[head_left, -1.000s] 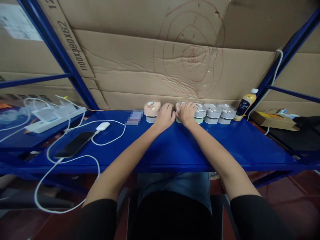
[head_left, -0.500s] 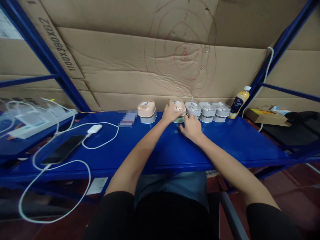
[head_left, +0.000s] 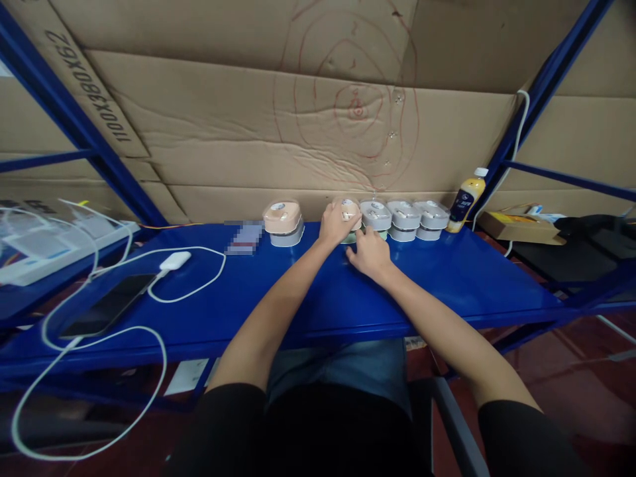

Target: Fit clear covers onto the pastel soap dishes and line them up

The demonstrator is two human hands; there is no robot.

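My left hand is wrapped around a peach-coloured lidded food container stacked on a green one. Close on its right, my right hand has thumb and index finger apart, fingertips at the front of the stacks and nothing visible in its grasp. Behind the right hand stands a grey-lidded container with a green lower part, partly covered by the fingers. Two more grey stacked containers line up to the right. On the left stands a separate peach-over-grey stack.
A juice bottle leans at the row's right end. On the left of the blue table lie a phone, a white charger and looping cable. Cardboard walls the back; a blurred-out item lies left of the stacks.
The whole view has shifted slightly, so things appear a little farther left. Both hands stay at the same containers, with hardly any movement against them.
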